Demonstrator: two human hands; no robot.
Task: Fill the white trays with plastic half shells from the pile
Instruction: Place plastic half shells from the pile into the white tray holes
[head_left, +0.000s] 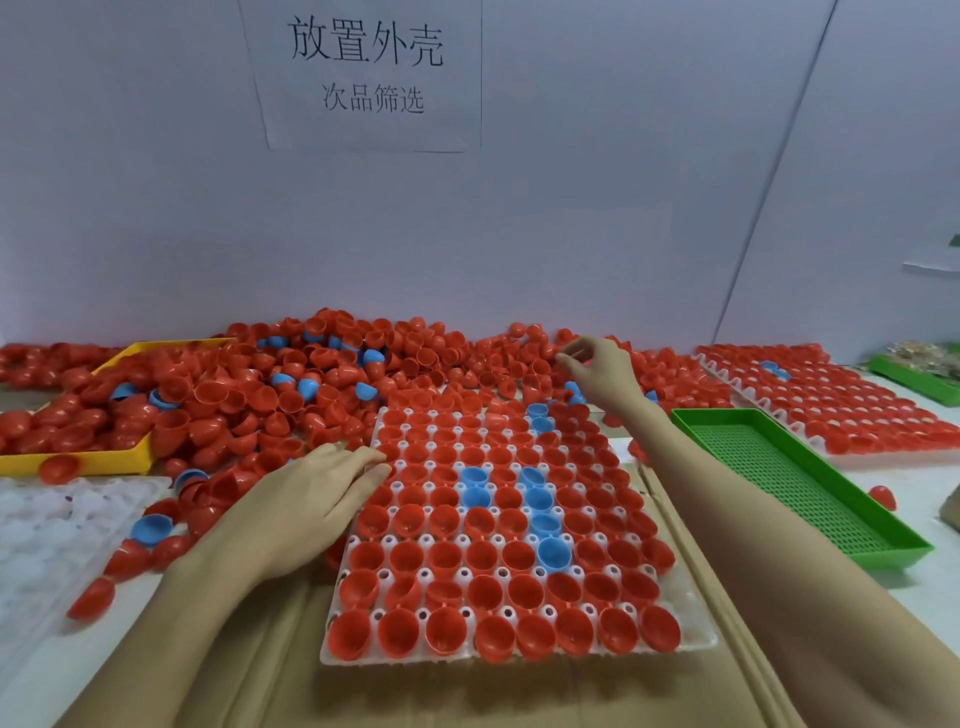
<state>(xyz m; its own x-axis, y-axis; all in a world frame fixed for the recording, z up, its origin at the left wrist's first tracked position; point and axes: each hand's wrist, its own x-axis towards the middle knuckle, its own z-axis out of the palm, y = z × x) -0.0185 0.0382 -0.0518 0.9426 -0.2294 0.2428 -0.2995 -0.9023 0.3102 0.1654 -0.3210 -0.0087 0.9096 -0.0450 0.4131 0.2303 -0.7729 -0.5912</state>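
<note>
Over the middle tray, one hand steadies while the other goes hunting in the pile.

Left hand lies flat, fingers straight, on the nine o'clock edge of the tray, most likely pinning it so it won't slide while shells drop in. Right hand is out at twelve to one o'clock, just past the tray's far rim, fingertips drawn together at the edge of the pile; whether they already pinch a shell I cannot tell. Nearly every pocket holds a red shell, cup up, with a streak of blue shells down the middle, so this tray looks close to done. Pile sprawls from ten to one o'clock, spilling over a yellow bin. At three o'clock sits a green basket, beyond it a second filled tray; an empty tray waits at nine o'clock, probably next.
</note>
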